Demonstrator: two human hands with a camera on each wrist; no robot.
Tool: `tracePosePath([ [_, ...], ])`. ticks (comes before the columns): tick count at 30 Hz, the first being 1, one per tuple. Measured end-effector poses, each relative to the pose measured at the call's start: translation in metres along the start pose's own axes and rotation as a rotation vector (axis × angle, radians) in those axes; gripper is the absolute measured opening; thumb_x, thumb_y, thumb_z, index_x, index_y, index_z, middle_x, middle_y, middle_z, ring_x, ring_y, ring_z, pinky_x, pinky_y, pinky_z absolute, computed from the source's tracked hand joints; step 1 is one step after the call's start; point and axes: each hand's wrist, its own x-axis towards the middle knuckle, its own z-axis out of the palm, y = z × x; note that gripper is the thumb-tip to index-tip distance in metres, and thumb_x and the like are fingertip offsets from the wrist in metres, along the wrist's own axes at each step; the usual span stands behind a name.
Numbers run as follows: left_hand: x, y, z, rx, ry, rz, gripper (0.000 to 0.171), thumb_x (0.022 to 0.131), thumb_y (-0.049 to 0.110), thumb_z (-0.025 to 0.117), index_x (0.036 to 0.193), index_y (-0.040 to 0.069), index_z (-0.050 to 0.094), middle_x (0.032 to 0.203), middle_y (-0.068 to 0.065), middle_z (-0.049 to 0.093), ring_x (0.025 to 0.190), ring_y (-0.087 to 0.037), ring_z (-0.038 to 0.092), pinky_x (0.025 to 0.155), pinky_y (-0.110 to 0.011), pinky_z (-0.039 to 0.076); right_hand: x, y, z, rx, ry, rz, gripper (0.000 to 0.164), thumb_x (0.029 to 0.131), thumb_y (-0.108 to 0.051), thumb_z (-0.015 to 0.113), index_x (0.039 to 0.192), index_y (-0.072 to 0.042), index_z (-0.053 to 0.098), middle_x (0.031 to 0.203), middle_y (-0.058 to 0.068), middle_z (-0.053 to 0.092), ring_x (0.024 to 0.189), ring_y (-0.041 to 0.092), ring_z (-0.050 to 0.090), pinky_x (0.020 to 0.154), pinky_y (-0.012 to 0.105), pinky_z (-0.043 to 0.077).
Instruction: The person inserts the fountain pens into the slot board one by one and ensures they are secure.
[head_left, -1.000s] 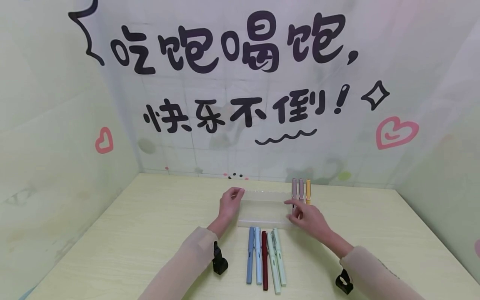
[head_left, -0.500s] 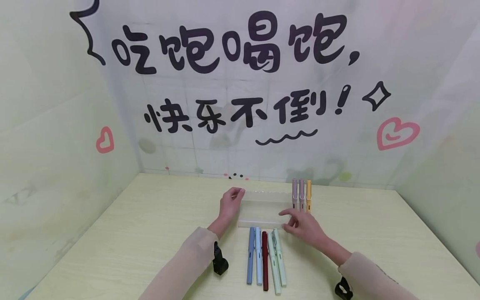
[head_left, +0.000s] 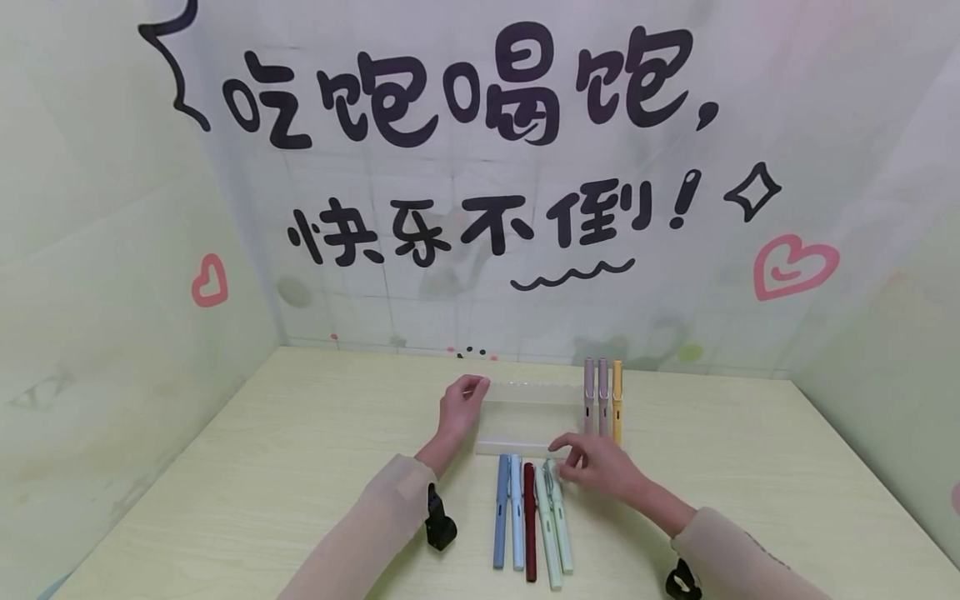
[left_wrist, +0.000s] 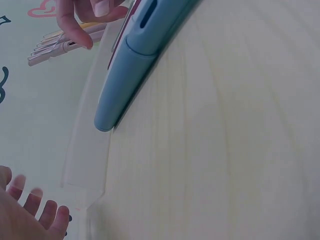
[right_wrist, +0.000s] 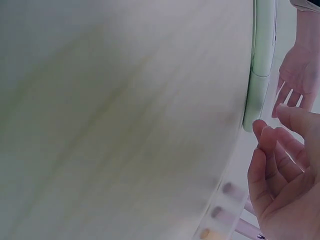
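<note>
My left hand (head_left: 460, 408) rests at the left end of a clear plastic pen rack (head_left: 525, 448), its fingers mostly straight in the left wrist view. My right hand (head_left: 600, 464) hovers by the cap ends of two pale green pens (head_left: 550, 529), fingers loosely bent with nothing between them. In the right wrist view, its fingertips are right at the end of a green pen (right_wrist: 257, 100). Left of the green pens lie a dark red pen (head_left: 530, 525), a light blue pen (head_left: 517, 517) and a blue pen (head_left: 500, 517).
Two purple pens (head_left: 588, 392) and a yellow pen (head_left: 617, 392) lie side by side at the rack's right end. The pale wooden table (head_left: 300, 467) meets a printed cloth backdrop (head_left: 420, 317) behind the rack, with cloth sides left and right.
My right hand has drawn back from the purple and yellow pens, moving toward me and slightly left to the green pens' cap ends. The left hand stays at the rack.
</note>
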Motion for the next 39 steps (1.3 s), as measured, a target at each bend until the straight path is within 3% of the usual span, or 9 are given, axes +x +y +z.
tracePosePath([
  [9, 0.0007, -0.0009, 0.0005, 0.014, 0.003, 0.000, 0.025, 0.089, 0.022, 0.052, 0.101, 0.001, 0.060, 0.098, -0.010, 0.060, 0.097, -0.026, 0.053, 0.084, -0.036, 0.044, 0.0002, 0.0024, 0.0046, -0.031, -0.068, -0.013, 0.032, 0.079, -0.023, 0.065, 0.104, -0.005, 0.058, 0.066, -0.011, 0.056, 0.056, 0.002, 0.050, 0.049, 0.019, 0.042],
  [18, 0.0003, -0.0011, 0.0003, 0.014, 0.002, 0.000, 0.025, 0.089, 0.023, 0.052, 0.100, 0.001, 0.060, 0.098, -0.010, 0.060, 0.097, -0.026, 0.054, 0.084, -0.036, 0.044, 0.0004, 0.0004, 0.0057, 0.005, -0.137, 0.007, 0.038, 0.079, -0.023, 0.066, 0.108, -0.001, 0.055, 0.067, -0.010, 0.052, 0.058, 0.004, 0.048, 0.052, 0.020, 0.043],
  [25, -0.0002, 0.0000, -0.0004, 0.009, 0.001, 0.018, 0.024, 0.090, 0.021, 0.052, 0.100, 0.000, 0.060, 0.097, -0.011, 0.060, 0.096, -0.027, 0.054, 0.083, -0.036, 0.044, 0.0015, -0.0038, 0.0003, 0.028, -0.221, 0.063, 0.042, 0.080, -0.024, 0.065, 0.110, 0.003, 0.054, 0.066, -0.007, 0.051, 0.052, 0.004, 0.048, 0.049, 0.021, 0.043],
  [32, -0.0005, 0.0008, -0.0010, 0.014, 0.000, 0.014, 0.025, 0.090, 0.021, 0.052, 0.100, 0.000, 0.060, 0.099, -0.011, 0.060, 0.097, -0.027, 0.054, 0.083, -0.036, 0.044, 0.0041, -0.0071, -0.0011, -0.006, -0.254, 0.125, 0.036, 0.078, -0.020, 0.066, 0.106, 0.000, 0.056, 0.063, -0.006, 0.049, 0.049, 0.006, 0.047, 0.046, 0.021, 0.041],
  [39, 0.0009, -0.0004, -0.0006, 0.018, 0.003, 0.007, 0.024, 0.089, 0.021, 0.052, 0.100, 0.001, 0.060, 0.099, -0.011, 0.060, 0.097, -0.027, 0.054, 0.083, -0.036, 0.044, 0.0042, -0.0069, 0.0021, -0.029, -0.228, 0.159, 0.028, 0.077, -0.020, 0.067, 0.099, -0.006, 0.056, 0.061, -0.006, 0.048, 0.048, 0.007, 0.045, 0.043, 0.021, 0.038],
])
